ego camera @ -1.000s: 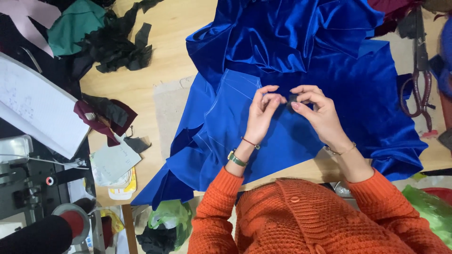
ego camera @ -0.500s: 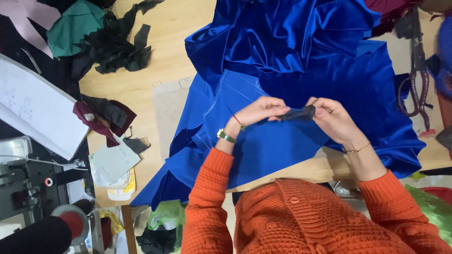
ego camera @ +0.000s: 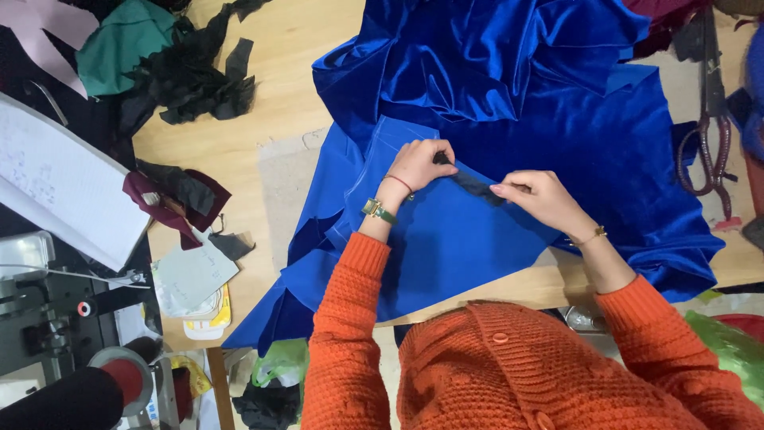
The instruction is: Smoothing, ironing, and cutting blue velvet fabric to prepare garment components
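Note:
A large piece of shiny blue velvet fabric is spread and bunched over a wooden table. Both hands hold a narrow dark strip stretched flat along an edge of a blue panel. My left hand pinches the strip's left end, its wrist bearing a green-strapped watch and a thin red cord. My right hand pinches the right end, with a gold bracelet on that wrist. My orange knitted sleeves and cardigan fill the bottom of the view.
Large scissors lie at the table's right side. Black fabric scraps and green cloth sit at the top left. A maroon scrap, paper pieces, a white board and a sewing machine are on the left.
My hands have moved apart, the left one shifting left and up, drawing the dark strip out straight along the blue panel's edge.

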